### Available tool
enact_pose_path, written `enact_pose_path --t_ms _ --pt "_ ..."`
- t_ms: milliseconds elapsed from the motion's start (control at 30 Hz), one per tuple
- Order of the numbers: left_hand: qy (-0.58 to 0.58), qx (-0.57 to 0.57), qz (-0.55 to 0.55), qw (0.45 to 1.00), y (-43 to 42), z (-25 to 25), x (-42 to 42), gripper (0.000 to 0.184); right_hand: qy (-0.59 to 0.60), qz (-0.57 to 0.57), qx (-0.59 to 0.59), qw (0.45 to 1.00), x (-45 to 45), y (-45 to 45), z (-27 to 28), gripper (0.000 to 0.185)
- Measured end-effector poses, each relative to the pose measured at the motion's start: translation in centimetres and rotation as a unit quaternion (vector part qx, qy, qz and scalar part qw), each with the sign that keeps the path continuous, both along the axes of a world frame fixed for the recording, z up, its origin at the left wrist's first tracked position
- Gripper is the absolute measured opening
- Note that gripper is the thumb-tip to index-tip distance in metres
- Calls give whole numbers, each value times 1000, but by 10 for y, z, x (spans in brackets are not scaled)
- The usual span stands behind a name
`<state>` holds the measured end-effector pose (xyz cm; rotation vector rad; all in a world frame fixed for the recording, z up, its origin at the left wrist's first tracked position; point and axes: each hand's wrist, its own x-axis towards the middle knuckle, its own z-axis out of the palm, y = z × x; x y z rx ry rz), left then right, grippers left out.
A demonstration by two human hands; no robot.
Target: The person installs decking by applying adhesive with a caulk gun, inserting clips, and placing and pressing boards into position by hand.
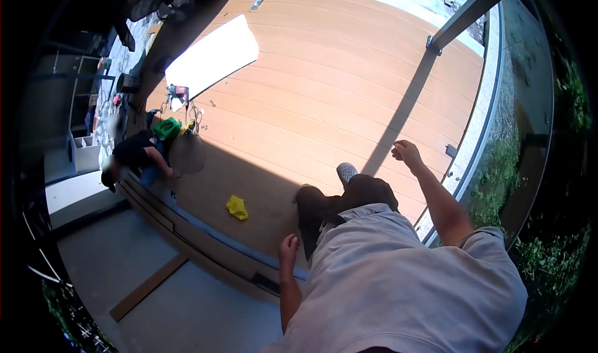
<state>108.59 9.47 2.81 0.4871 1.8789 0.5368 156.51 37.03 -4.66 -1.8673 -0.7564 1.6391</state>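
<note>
My left hand (289,248) hangs by my left hip, above the shaded edge of the deck, its fingers curled in and nothing visible in them. Out over the sunlit boards on my right side is my right hand (408,155), fingers loosely bent with small gaps, also holding nothing I can see. Neither hand touches any object. A crumpled yellow cloth or bag (237,207) lies on the deck (324,85), ahead and to the left of my left hand. One patterned shoe (346,171) shows beyond my dark trousers.
A crouching person (138,154) works at the left by a green bag (167,128). Behind them lie a red power tool (179,91), cables and a large white panel (215,54). A metal post (467,20) rises at right, near a glass barrier (507,104). A loose board (149,287) lies lower left.
</note>
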Motion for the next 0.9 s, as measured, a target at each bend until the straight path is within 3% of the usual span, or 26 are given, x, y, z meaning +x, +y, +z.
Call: enact_pose_path --t_ms 133,233,333,367,400,433,500,533,600,633,667,767,833,900 --pt "-39 -148 -7 988 -5 -28 -22 29 16 -43 -5 999 7 8 -7 25" --pt "-83 -167 -29 982 -2 -62 -46 27 -31 8 -111 993 36 -10 -46 25" --pt "-70 -159 -78 982 66 -59 -49 26 -67 19 -173 982 42 -13 -53 24" --pt "-73 -157 -77 982 84 -86 -61 26 -13 -34 -195 980 46 -10 -58 13" --pt "-111 -178 -8 978 102 -132 -77 26 39 -86 -216 972 49 0 -62 9" --pt "-151 -199 61 966 120 -158 -83 26 -8 -46 -244 969 48 18 -60 13" --pt "-91 -156 37 983 229 -138 -74 26 -50 -12 -283 958 52 55 -52 27" --pt "-133 -129 37 982 273 -147 -82 24 -46 -29 -283 957 53 80 -46 30" --pt "-115 -55 33 991 381 -131 -73 23 -39 -37 -206 977 55 139 -22 32" --pt "-102 -46 11 994 431 -146 -75 22 -50 -38 -171 983 48 182 -5 32" --pt "-114 -21 37 993 492 -117 -68 24 -60 -41 -136 988 42 223 10 33" --pt "-42 96 -75 992 627 -71 -55 34 -38 -110 8 993 45 301 30 34" --pt "-30 127 -125 984 695 -29 -47 39 -39 -129 -4 991 51 321 36 33" --pt "-68 173 -75 980 732 -14 -36 37 -43 -118 -61 990 60 339 27 33"
